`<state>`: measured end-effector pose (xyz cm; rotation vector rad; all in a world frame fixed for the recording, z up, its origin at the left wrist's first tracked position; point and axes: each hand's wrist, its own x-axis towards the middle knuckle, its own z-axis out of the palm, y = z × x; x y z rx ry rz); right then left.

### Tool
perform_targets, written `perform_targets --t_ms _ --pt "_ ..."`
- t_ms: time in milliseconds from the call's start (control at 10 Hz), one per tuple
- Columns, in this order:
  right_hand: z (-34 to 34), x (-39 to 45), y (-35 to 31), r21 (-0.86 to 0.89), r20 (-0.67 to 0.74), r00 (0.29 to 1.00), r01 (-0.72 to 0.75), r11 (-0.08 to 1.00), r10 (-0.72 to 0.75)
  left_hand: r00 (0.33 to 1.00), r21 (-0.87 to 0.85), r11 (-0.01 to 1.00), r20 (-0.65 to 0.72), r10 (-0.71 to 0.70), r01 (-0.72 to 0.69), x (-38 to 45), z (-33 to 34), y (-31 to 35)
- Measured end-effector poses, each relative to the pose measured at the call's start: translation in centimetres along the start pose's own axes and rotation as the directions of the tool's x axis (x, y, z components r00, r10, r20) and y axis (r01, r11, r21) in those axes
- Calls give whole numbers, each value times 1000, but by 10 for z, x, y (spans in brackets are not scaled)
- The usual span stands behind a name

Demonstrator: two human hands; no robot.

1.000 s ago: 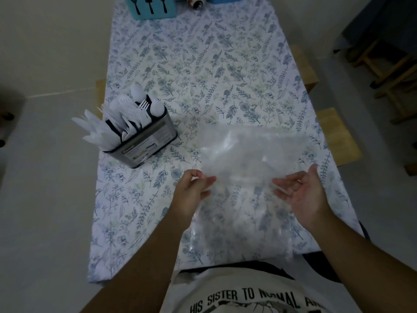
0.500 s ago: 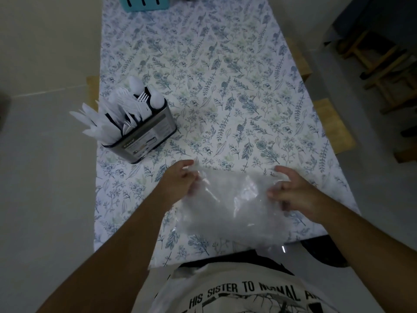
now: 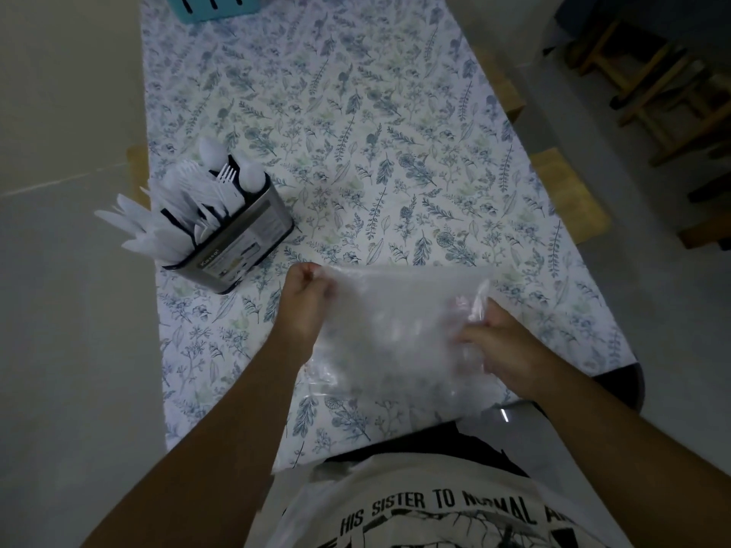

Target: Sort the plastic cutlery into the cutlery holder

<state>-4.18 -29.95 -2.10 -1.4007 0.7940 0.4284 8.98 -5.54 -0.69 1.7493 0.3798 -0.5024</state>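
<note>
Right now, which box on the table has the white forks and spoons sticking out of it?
The silver cutlery holder near the left hand. The other one, the teal box at the table's far end, shows only painted cutlery shapes.

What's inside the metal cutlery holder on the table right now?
White plastic cutlery stands in the cutlery holder: spoons at the far end, forks in the middle, knives fanning out to the left. The holder's walls hide their handles and any dividers.

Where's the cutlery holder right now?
In the head view, the cutlery holder stands at the table's left edge, full of white cutlery, just beyond the left hand.
</note>
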Motion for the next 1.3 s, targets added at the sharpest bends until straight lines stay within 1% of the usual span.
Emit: perform_targets --t_ms 100,200,300,400,500,600,700,800,900,1000,1100,1200,1300 --pt "-12 -8 -3 0 -41 996 80 997 -80 957 252 940 -122 265 -229 -15 22 11" --pt "-27 -9 -2 178 -177 974 172 969 -141 899 418 797 230 372 -436 -46 70 16" --pt "-46 -10 0 245 -232 962 204 948 -147 819 532 627 435 375 -569 -61 111 10" --pt "-68 -17 0 308 -258 958 204 929 -125 808 584 571 511 293 -576 -67 152 16" --pt "-117 -35 4 462 -301 952 197 865 -55 771 620 510 620 147 -596 -72 223 28" --pt "-175 -53 25 571 -366 930 212 793 15 688 606 395 719 98 -690 -78 298 30" --pt "-214 -70 47 639 -430 900 252 727 66 583 538 391 812 -6 -746 -87 356 24" --pt "-257 -87 86 639 -571 802 300 709 175 447 506 464 862 -239 -727 -101 432 -3" --pt "-281 -86 124 615 -658 703 294 732 270 401 535 474 843 -359 -699 -110 481 -27" --pt "-298 -72 159 599 -702 624 255 759 344 393 571 413 807 -441 -709 -109 519 -48" --pt "-321 -19 217 556 -705 581 97 826 406 449 631 323 750 -485 -706 -89 558 -89" --pt "-344 43 258 487 -625 691 -19 873 363 497 655 228 717 -489 -721 -66 580 -117" --pt "-357 78 265 463 -533 724 -183 867 437 535 662 131 692 -485 -738 -54 584 -125"
